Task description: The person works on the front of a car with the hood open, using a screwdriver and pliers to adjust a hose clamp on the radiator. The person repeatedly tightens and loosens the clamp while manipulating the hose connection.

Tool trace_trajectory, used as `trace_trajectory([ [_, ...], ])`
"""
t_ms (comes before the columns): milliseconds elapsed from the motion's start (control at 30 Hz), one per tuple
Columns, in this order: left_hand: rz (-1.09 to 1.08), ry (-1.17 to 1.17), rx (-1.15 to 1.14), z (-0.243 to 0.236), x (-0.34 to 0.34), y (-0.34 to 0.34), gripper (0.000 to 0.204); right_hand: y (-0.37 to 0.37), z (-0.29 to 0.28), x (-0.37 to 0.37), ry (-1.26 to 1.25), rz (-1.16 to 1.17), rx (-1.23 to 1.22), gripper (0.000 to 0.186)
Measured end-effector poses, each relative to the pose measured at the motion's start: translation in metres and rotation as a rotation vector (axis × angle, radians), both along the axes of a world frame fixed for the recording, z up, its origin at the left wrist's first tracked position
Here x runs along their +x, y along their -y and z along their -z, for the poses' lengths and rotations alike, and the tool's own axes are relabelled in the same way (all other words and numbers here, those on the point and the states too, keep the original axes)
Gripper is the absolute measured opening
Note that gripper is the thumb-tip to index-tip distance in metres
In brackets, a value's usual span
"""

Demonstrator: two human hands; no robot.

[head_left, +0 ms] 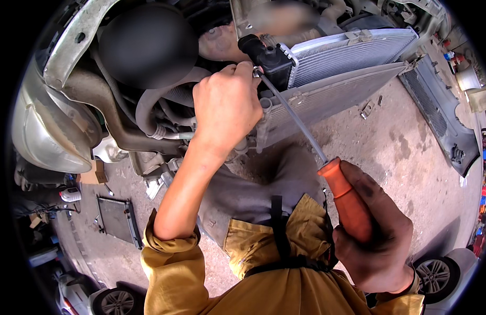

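Observation:
My right hand (pixel 376 231) grips the orange handle of a long screwdriver (pixel 337 189). Its steel shaft runs up to a small metal fitting (pixel 257 72) at the black plastic end tank (pixel 274 63) of a silver radiator (pixel 348 55). My left hand (pixel 227 102) is curled closed beside the screwdriver's tip; what its fingers hold is hidden behind them. Just below both lies a second, thinner grey cooler panel (pixel 332 94), angled across the car's front. Grey hoses (pixel 151 107) run under and left of my left hand.
Car bodywork and a headlamp (pixel 51 134) fill the upper left. On the floor lie a loose radiator (pixel 117 220), a cardboard box (pixel 93 173), a white jug (pixel 70 194), a small bracket (pixel 367 109) and a long grey panel (pixel 437 115). Other cars' wheels (pixel 434 275) show at both lower sides.

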State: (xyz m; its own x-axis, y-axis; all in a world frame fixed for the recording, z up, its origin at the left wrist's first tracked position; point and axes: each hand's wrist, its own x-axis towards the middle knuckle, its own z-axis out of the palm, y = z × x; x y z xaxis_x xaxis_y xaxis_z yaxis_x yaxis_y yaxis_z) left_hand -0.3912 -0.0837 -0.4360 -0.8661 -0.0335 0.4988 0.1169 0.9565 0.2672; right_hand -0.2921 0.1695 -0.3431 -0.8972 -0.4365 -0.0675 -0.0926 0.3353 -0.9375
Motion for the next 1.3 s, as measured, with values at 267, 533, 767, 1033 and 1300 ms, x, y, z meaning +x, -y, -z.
trace_trajectory([
  [267,0.031,-0.041,-0.026,0.004,0.001,0.003,0.015,-0.003,0.004,0.001,0.355,0.132,-0.383,0.072],
  [533,-0.030,0.231,0.030,-0.018,0.008,-0.002,0.022,-0.017,0.019,0.009,-0.040,0.009,-0.237,0.073],
  [767,-0.025,0.238,0.000,-0.016,0.007,0.002,0.019,-0.034,0.028,0.023,-0.054,0.094,-0.277,0.067],
  [1033,-0.004,0.209,0.014,-0.016,0.011,0.004,0.017,-0.032,0.029,0.022,-0.111,0.064,-0.217,0.065],
  [1300,-0.016,0.221,0.036,-0.016,0.014,0.004,0.023,-0.035,0.040,0.021,-0.097,0.079,-0.258,0.067],
])
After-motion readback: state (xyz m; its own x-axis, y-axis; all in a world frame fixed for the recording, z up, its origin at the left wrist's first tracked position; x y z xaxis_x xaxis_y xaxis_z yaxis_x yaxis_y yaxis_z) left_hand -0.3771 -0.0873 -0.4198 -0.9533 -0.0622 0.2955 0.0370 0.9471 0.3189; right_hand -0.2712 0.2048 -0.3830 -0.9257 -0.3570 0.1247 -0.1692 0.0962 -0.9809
